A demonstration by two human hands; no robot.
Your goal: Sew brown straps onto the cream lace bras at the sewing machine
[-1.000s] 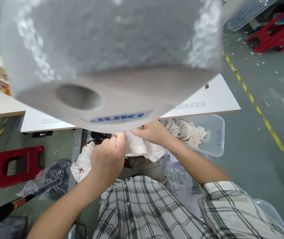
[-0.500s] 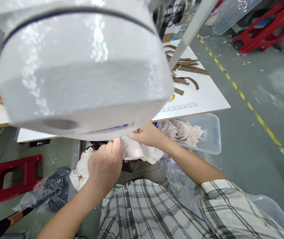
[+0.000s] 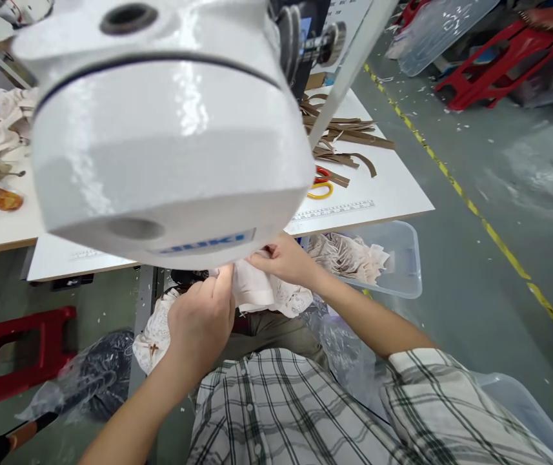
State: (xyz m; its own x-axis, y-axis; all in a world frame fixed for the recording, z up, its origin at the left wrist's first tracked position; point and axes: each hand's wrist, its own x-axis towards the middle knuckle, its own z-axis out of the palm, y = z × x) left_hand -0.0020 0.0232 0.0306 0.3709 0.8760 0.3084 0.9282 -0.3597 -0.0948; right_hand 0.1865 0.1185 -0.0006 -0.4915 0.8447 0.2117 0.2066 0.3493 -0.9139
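Note:
A white sewing machine head (image 3: 174, 148) fills the upper left and hides the needle area beneath it. Just below its lower edge, my left hand (image 3: 203, 316) is closed on the left side of a pale pink fabric (image 3: 253, 285), fingers curled and thumb side up. On the fabric's right side, my right hand (image 3: 288, 261) pinches it, with fingertips partly hidden by the machine. White lace fabric (image 3: 291, 299) hangs beside the pink piece over the lap, and more lace (image 3: 154, 332) lies left of my left hand.
On the white table (image 3: 392, 194) are brown strips (image 3: 353, 132), scissors (image 3: 321, 190) and a ruler (image 3: 339, 210). A clear bin (image 3: 409, 265) with pale fabric pieces stands right of the hands. Red stools (image 3: 58, 349) (image 3: 503, 64) stand at left and upper right.
The view has shifted, so the machine appears lower and more of its top and the scissors show. Both hands keep their hold on the fabric, with little visible movement.

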